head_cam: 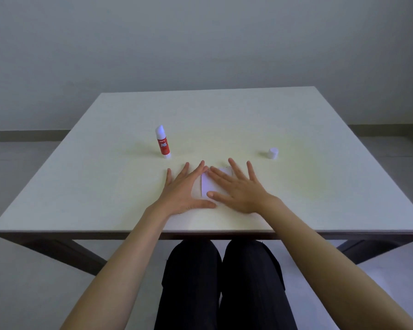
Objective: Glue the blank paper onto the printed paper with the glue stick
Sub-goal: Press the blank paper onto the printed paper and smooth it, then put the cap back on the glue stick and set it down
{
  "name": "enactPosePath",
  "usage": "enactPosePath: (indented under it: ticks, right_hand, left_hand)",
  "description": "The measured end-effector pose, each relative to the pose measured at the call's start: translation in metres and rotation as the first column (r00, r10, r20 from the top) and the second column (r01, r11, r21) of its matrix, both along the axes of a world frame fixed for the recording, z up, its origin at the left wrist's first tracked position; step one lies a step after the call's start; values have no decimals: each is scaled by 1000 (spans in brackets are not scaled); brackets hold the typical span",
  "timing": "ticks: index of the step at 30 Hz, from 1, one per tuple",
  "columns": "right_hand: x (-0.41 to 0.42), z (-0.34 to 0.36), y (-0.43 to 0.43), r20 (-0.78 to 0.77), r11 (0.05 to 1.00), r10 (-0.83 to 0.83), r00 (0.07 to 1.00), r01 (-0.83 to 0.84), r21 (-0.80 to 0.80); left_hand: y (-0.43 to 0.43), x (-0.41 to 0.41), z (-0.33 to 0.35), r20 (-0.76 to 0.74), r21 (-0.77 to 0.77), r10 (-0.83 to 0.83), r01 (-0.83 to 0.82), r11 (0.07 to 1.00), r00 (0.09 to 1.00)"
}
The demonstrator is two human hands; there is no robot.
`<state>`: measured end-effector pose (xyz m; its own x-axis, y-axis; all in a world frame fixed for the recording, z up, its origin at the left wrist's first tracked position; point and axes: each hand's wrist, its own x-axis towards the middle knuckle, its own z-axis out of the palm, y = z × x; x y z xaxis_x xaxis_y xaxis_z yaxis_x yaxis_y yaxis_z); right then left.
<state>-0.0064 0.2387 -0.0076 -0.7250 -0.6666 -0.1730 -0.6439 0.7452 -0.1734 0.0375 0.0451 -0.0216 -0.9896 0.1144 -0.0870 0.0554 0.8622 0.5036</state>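
Two small white papers lie together near the table's front middle, mostly under my hands. A brighter white sheet shows between my hands, and a duller strip borders it on the left; no print is visible. My left hand rests flat with fingers spread on the papers' left side. My right hand lies flat over their right part. The red and white glue stick stands upright and uncapped, beyond my left hand. Its white cap sits apart at the right.
The pale table has its front edge close to my wrists. My knees in dark trousers are under that edge. A grey wall and floor lie behind the table.
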Motion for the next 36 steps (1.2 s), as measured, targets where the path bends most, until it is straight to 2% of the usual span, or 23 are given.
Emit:
enactPosePath:
  ticks: [3,8,13,17,19,21,23,24,26,27,29,31,33,34,36]
  right_hand:
    - [-1,0,-6,-11,1000,-28,1000,28,0]
    - [31,-15,-6,6,989,122,993,-121,-88]
    - [6,-7,-1,11,999,20,1000,-20,-44]
    - [5,-12,-3,-23,999,20,1000,-21,-30]
    - [4,-12,-3,-11,999,7,1000,-8,-35]
    - [5,-10,-4,7,998,-14,1000,14,-57]
    - [6,-8,-4,21,992,-29,999,31,-121]
    - [7,-5,-3,28,985,-35,999,39,-168]
    - [5,1,-1,40,956,-67,997,75,-285]
    - [4,4,1,50,925,-101,994,112,-364]
    - [1,11,3,128,777,-207,970,242,-581]
    - [0,16,7,320,474,-295,900,429,-769]
    - [1,19,10,496,188,-318,808,567,-802]
    - [1,20,12,535,114,-331,777,596,-795]
    - [1,19,14,541,70,-354,763,598,-798]
  left_hand:
    - [0,0,0,3,-5,3,-3,1000,1000]
    - [0,0,1,5,-2,0,0,1000,1000]
    - [2,2,3,12,-16,-1,1,1000,1000]
    - [3,2,2,0,-18,4,-4,1000,1000]
    - [1,3,2,3,38,7,-7,999,1000]
    - [-2,6,4,-27,162,10,-5,987,1000]
    - [-6,9,7,-171,280,106,-55,959,979]
    - [-9,9,9,-282,345,232,-128,930,931]
    - [-20,2,15,-412,503,525,-294,812,745]
    - [-27,-4,18,-388,563,624,-362,743,678]
    - [-41,-20,23,-244,576,697,-478,663,674]
    - [-49,-37,25,-148,537,688,-527,659,711]
    - [-51,-49,24,-128,552,697,-534,641,705]
    - [-51,-53,24,-128,557,713,-545,627,690]
    - [-51,-59,22,-158,532,737,-572,625,658]
